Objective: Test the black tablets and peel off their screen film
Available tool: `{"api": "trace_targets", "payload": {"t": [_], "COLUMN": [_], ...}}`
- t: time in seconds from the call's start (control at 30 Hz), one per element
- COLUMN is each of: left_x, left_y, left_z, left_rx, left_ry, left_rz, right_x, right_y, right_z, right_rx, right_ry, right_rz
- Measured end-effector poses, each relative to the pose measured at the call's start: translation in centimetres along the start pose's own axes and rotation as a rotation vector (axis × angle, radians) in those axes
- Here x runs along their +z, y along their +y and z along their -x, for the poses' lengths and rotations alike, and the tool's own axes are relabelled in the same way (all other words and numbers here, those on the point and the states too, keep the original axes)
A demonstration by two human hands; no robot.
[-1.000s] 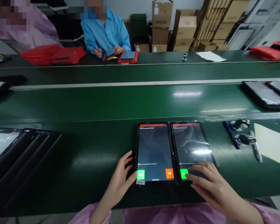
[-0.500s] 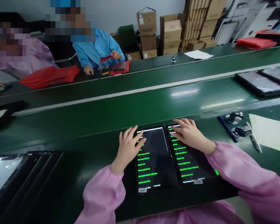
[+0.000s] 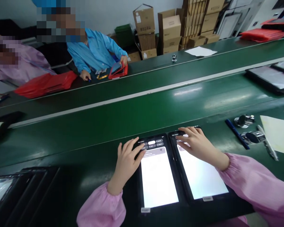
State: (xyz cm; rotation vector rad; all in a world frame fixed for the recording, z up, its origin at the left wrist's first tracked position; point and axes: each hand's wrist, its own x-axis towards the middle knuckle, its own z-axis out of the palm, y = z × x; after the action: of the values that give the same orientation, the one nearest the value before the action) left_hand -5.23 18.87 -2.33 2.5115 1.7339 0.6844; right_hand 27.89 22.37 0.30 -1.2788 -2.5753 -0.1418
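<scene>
Two black tablets lie side by side on the green bench in front of me. The left tablet (image 3: pixel 159 179) shows a mostly white screen with a dark panel of small buttons along its top. A similar bright screen glows on the right tablet (image 3: pixel 198 176), its upper part covered by fingers. My left hand (image 3: pixel 129 159), fingers spread, is at the upper left edge of the left tablet. Over the top of the right tablet rests my right hand (image 3: pixel 198 143), its fingers stretched out and apart. Neither hand grips anything.
A stack of dark tablets (image 3: pixel 21 189) sits at left. To the right lie a blue pen (image 3: pixel 237 134), shiny metal pieces (image 3: pixel 253 137), a white pen (image 3: pixel 268 145) and paper (image 3: pixel 279 132). Across the green belt (image 3: pixel 132 110), a co-worker in blue (image 3: pixel 97 47) handles a tablet in a red sleeve.
Both tablet screens have switched from black lists with green text to white pages with a button panel on top. The view has shifted slightly; my hands stay at the tablets' upper parts.
</scene>
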Motion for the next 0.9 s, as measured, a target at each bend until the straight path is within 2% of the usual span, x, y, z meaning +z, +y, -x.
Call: {"api": "trace_targets", "payload": {"t": [0.17, 0.33, 0.57, 0.67, 0.8, 0.9], "left_x": [0.2, -0.1, -0.1, -0.1, 0.5, 1.4], "left_y": [-0.2, 0.1, 0.2, 0.2, -0.1, -0.4], "left_z": [0.5, 0.5, 0.5, 1.6, 3.2, 2.2], "left_rx": [0.046, 0.043, 0.013, -0.139, -0.474, -0.646], "left_ry": [0.014, -0.035, -0.043, 0.038, 0.153, 0.204], "left_rz": [-0.034, -0.083, -0.064, 0.092, 0.425, 0.582], "right_x": [0.0, 0.3, 0.7, 0.3, 0.3, 1.3], "right_y": [0.4, 0.5, 1.0, 3.0, 5.7, 6.5], "right_z": [0.3, 0.2, 0.3, 1.3, 3.1, 3.3], "right_rx": [-0.011, -0.027, 0.085, 0.286, 0.542, 0.669], "right_ry": [0.002, 0.0, 0.028, 0.141, 0.268, 0.288], "right_rz": [-0.021, -0.044, -0.287, -0.575, -0.782, -0.952]}}
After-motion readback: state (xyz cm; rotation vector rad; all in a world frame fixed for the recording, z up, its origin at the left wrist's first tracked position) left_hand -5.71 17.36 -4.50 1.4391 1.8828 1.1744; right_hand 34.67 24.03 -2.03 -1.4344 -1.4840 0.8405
